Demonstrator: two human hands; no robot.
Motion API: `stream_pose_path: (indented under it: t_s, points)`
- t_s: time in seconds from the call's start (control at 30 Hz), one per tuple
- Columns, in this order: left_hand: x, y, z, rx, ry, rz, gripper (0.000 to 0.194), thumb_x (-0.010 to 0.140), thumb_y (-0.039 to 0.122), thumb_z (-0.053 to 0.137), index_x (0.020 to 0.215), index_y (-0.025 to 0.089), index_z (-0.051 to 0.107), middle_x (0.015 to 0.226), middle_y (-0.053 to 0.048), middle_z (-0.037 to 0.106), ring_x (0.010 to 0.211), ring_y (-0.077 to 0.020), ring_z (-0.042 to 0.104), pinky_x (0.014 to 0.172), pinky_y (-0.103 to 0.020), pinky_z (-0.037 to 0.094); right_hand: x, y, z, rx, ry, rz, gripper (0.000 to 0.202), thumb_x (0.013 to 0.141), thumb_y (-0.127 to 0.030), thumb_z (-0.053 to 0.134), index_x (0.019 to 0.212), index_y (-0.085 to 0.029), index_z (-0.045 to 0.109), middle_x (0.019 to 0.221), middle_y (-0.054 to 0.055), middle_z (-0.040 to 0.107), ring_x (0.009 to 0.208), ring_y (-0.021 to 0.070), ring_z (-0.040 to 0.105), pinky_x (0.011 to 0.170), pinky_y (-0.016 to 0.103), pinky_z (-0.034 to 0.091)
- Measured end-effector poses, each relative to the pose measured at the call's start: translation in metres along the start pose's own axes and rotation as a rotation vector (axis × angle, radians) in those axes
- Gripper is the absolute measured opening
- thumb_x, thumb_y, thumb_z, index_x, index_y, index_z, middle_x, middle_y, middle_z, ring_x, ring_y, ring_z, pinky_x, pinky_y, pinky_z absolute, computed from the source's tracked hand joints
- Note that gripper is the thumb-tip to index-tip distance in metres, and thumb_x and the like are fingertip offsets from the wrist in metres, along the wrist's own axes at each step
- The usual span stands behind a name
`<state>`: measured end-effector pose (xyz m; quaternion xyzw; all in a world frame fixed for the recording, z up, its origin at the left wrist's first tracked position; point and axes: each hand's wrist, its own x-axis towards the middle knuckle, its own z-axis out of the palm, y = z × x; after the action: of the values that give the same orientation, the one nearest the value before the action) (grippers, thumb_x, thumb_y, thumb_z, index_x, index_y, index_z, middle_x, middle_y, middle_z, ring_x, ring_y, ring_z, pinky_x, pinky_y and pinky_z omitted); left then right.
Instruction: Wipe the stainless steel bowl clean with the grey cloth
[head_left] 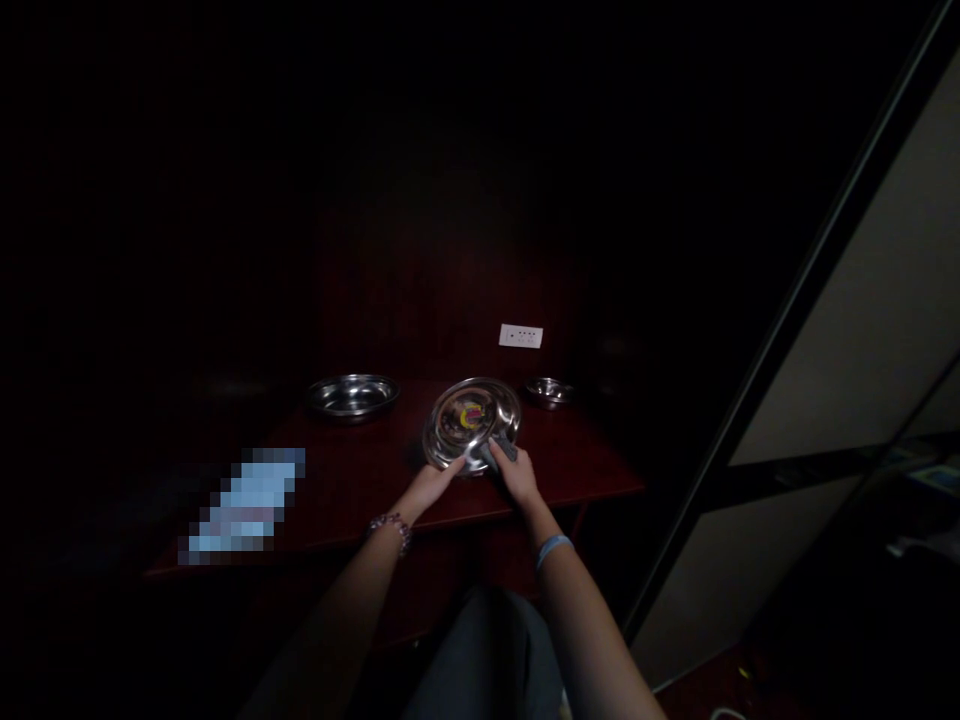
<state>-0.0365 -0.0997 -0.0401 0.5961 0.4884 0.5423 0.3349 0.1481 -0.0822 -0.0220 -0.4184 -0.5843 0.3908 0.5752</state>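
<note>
While the left hand [432, 484] holds a plate [471, 412], the right [522, 478] holds cloth [507, 447].

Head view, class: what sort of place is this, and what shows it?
Probably an indoor room, perhaps at home: a reddish tabletop, a white socket plate on the wall behind, and a pale panel at right.

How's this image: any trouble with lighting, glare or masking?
Head view: very dim, nearly black toward the top; head view: bright glints on the held plate and the left dish; head view: coarse pixel blocks mask a pale patch.
</note>
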Motion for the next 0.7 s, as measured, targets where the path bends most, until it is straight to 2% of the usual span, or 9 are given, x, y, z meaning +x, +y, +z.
stream_pose_path:
  t_s: [0.07, 0.17, 0.23, 0.37, 0.5, 0.6, 0.7]
  points:
    - [-0.003, 0.004, -0.001, 0.028, -0.009, -0.016, 0.056, 0.079, 0.044, 0.063, 0.127, 0.016, 0.061, 0.141, -0.010, 0.057, 0.135, -0.0235, 0.049, 0.116, -0.036, 0.031, 0.005, -0.001, -0.001, 0.021, 0.052, -0.022, 0.048, 0.074, -0.057, 0.067, 0.089, -0.012, 0.075, 0.087, 0.009, 0.076, 0.084, 0.0231, 0.068, 0.078, 0.031, 0.051]
    - [-0.010, 0.013, -0.001, 0.100, -0.038, -0.074, 0.049, 0.078, 0.042, 0.063, 0.120, 0.016, 0.066, 0.134, -0.011, 0.063, 0.130, -0.0260, 0.054, 0.115, -0.036, 0.034, 0.015, -0.003, -0.004, 0.062, 0.243, -0.058, 0.053, 0.073, -0.057, 0.068, 0.101, -0.012, 0.073, 0.096, 0.011, 0.076, 0.087, 0.0239, 0.068, 0.080, 0.031, 0.051]
    - [-0.014, 0.019, -0.002, 0.141, -0.040, -0.093, 0.045, 0.078, 0.040, 0.063, 0.116, 0.017, 0.069, 0.128, -0.010, 0.067, 0.128, -0.0277, 0.056, 0.113, -0.038, 0.035, 0.024, -0.004, -0.005, 0.032, 0.327, -0.062, 0.054, 0.072, -0.057, 0.069, 0.104, -0.014, 0.073, 0.098, 0.011, 0.076, 0.089, 0.0251, 0.068, 0.081, 0.033, 0.050]
    - [-0.015, 0.023, -0.005, 0.199, -0.040, -0.111, 0.040, 0.079, 0.039, 0.062, 0.113, 0.020, 0.071, 0.124, -0.008, 0.069, 0.124, -0.0306, 0.058, 0.110, -0.041, 0.038, 0.037, -0.004, -0.004, -0.057, 0.367, -0.064, 0.053, 0.072, -0.058, 0.068, 0.103, -0.016, 0.074, 0.094, 0.009, 0.076, 0.088, 0.0261, 0.068, 0.081, 0.033, 0.049]
    - [-0.013, 0.021, -0.005, 0.178, -0.009, -0.112, 0.041, 0.076, 0.036, 0.065, 0.114, 0.020, 0.071, 0.125, -0.007, 0.069, 0.126, -0.0290, 0.058, 0.110, -0.037, 0.039, 0.042, -0.004, -0.002, -0.067, 0.366, -0.083, 0.048, 0.075, -0.058, 0.066, 0.100, -0.018, 0.074, 0.096, 0.008, 0.076, 0.090, 0.0243, 0.068, 0.085, 0.031, 0.048]
    - [-0.014, 0.019, -0.004, 0.157, -0.010, -0.118, 0.038, 0.075, 0.032, 0.065, 0.111, 0.020, 0.072, 0.123, -0.006, 0.070, 0.125, -0.0281, 0.058, 0.109, -0.034, 0.040, 0.045, -0.001, -0.004, 0.020, 0.375, -0.071, 0.052, 0.077, -0.060, 0.062, 0.101, -0.015, 0.073, 0.100, 0.010, 0.076, 0.096, 0.0244, 0.067, 0.087, 0.032, 0.049]
    - [-0.014, 0.019, -0.003, 0.138, 0.019, -0.128, 0.036, 0.077, 0.028, 0.062, 0.111, 0.019, 0.072, 0.122, -0.006, 0.071, 0.125, -0.0265, 0.058, 0.109, -0.033, 0.040, 0.049, 0.005, -0.008, 0.170, 0.454, -0.040, 0.063, 0.080, -0.063, 0.057, 0.106, -0.007, 0.071, 0.107, 0.016, 0.073, 0.101, 0.0269, 0.067, 0.088, 0.035, 0.050]
